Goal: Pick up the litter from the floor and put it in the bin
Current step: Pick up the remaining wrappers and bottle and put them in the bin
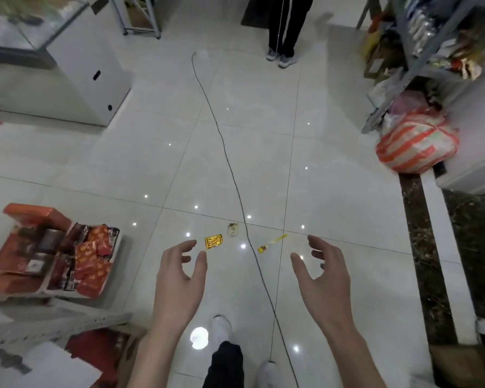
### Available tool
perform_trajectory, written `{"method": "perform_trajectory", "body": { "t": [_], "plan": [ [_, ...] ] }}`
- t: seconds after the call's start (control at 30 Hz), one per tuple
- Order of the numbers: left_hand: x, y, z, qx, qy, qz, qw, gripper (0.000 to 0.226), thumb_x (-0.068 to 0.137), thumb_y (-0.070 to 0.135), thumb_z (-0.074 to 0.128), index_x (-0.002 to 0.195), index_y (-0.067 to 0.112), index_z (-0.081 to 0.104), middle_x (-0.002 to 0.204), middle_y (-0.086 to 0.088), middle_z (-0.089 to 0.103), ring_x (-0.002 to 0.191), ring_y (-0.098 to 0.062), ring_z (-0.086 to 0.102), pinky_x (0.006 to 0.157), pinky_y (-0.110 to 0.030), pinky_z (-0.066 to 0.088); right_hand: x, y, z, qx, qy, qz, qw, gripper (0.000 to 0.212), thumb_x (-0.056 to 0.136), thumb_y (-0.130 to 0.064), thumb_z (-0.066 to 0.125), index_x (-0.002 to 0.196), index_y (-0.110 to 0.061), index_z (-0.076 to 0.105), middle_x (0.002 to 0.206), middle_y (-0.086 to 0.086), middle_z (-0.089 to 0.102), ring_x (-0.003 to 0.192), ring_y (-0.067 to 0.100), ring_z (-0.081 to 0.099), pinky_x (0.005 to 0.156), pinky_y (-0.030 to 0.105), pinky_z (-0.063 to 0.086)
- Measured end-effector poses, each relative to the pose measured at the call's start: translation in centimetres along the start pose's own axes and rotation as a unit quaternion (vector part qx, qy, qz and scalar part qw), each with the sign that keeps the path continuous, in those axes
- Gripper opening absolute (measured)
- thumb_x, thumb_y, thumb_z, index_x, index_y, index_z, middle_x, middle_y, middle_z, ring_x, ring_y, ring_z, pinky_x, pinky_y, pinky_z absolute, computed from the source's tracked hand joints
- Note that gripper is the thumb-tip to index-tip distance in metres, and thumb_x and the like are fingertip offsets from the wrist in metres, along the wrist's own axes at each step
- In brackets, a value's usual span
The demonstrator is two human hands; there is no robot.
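Observation:
Three bits of litter lie on the glossy white tile floor ahead of me. A yellow and red wrapper (pixel 213 241) is on the left, a small pale crumpled scrap (pixel 232 229) sits just beyond it, and a thin yellow stick-shaped wrapper (pixel 272 244) lies to the right. My left hand (pixel 179 275) hovers near the yellow wrapper with fingers loosely spread, holding nothing. Held out to the right of the stick wrapper, my right hand (pixel 324 273) is likewise empty with relaxed fingers. No bin is visible.
A thin black cable (pixel 230 169) runs across the floor between the litter pieces. A low rack of red snack packs (pixel 67 256) stands left, a white freezer cabinet (pixel 76 71) far left, stocked shelves (pixel 431 46) and a striped bag (pixel 416 144) right. A person's legs (pixel 284 29) stand ahead.

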State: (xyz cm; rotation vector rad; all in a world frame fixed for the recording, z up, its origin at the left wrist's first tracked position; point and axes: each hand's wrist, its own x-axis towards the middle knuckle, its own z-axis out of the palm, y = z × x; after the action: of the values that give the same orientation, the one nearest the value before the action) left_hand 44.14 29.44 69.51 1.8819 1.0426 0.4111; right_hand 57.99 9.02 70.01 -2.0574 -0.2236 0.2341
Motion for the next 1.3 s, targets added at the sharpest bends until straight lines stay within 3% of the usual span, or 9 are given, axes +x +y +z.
{"method": "perform_trajectory", "body": {
  "t": [0.17,0.37,0.57,0.7,0.87,1.07,1.23,1.3],
  "plan": [
    [7.6,-4.4,3.4,0.011,-0.024,-0.041,0.999,0.032,0.094,0.037,0.058,0.125,0.029,0.056,0.121,0.014,0.051,0.108,-0.005,0.055,0.076,-0.021,0.043,4.1,3.1,5.7,-0.022,-0.006,0.041,0.999,0.043,0.087,-0.034,0.071,0.128,-0.035,0.056,0.122,-0.024,0.053,0.113,-0.002,0.054,0.091,0.016,0.039],
    [15.2,-11.0,9.3,0.039,-0.046,-0.058,0.997,0.031,0.093,0.041,0.057,0.124,0.035,0.054,0.118,0.019,0.049,0.106,0.006,0.052,0.073,-0.015,0.041,10.9,10.0,12.3,-0.045,-0.009,0.067,0.997,0.045,0.088,-0.032,0.071,0.13,-0.031,0.055,0.124,-0.018,0.053,0.113,0.0,0.054,0.095,0.021,0.041],
    [22.9,-22.3,20.3,0.06,-0.086,-0.057,0.993,0.026,0.093,0.04,0.059,0.116,0.045,0.048,0.116,0.019,0.046,0.103,0.01,0.051,0.075,-0.017,0.041,18.1,23.3,21.0,-0.059,-0.012,0.086,0.994,0.048,0.088,-0.032,0.07,0.133,-0.027,0.055,0.124,-0.014,0.05,0.112,0.004,0.054,0.096,0.024,0.042],
    [27.3,-32.4,28.3,0.087,-0.115,-0.054,0.988,0.031,0.093,0.04,0.059,0.122,0.036,0.052,0.118,0.015,0.047,0.099,0.021,0.048,0.081,-0.023,0.043,21.1,34.5,26.6,-0.079,-0.028,0.088,0.993,0.048,0.088,-0.036,0.07,0.132,-0.029,0.054,0.122,-0.017,0.049,0.111,0.003,0.054,0.093,0.021,0.04],
    [32.8,-43.8,37.2,0.114,-0.14,-0.024,0.983,0.042,0.092,0.04,0.059,0.131,0.027,0.053,0.124,0.01,0.047,0.108,-0.007,0.054,0.09,-0.028,0.045,24.0,47.4,32.6,-0.103,-0.037,0.082,0.991,0.046,0.087,-0.04,0.069,0.13,-0.036,0.053,0.12,-0.02,0.048,0.11,0.001,0.053,0.087,0.009,0.037],
    [38.7,-53.8,46.5,0.146,-0.161,0.017,0.976,0.047,0.092,0.039,0.06,0.136,0.026,0.049,0.134,0.004,0.042,0.117,-0.016,0.053,0.099,-0.036,0.046,28.0,60.6,39.5,-0.142,-0.029,0.061,0.987,0.047,0.087,-0.033,0.074,0.129,-0.028,0.056,0.122,-0.01,0.051,0.114,0.013,0.055,0.099,0.036,0.047],
    [41.6,-57.9,51.6,0.225,-0.165,0.044,0.959,0.058,0.087,0.037,0.064,0.141,0.025,0.046,0.143,-0.011,0.036,0.125,-0.033,0.047,0.104,-0.045,0.043,30.3,67.1,43.0,-0.185,-0.034,0.062,0.98,0.049,0.084,-0.029,0.073,0.13,-0.019,0.058,0.126,0.002,0.053,0.115,0.019,0.052,0.098,0.027,0.04],
    [42.1,-58.7,53.1,0.268,-0.156,0.064,0.949,0.065,0.084,0.045,0.064,0.143,0.027,0.043,0.146,-0.014,0.034,0.125,-0.037,0.045,0.104,-0.047,0.042,30.8,68.6,43.7,-0.209,-0.022,0.064,0.976,0.049,0.083,-0.029,0.074,0.128,-0.018,0.06,0.127,0.004,0.053,0.116,0.023,0.051,0.1,0.03,0.04]
  ]
}}
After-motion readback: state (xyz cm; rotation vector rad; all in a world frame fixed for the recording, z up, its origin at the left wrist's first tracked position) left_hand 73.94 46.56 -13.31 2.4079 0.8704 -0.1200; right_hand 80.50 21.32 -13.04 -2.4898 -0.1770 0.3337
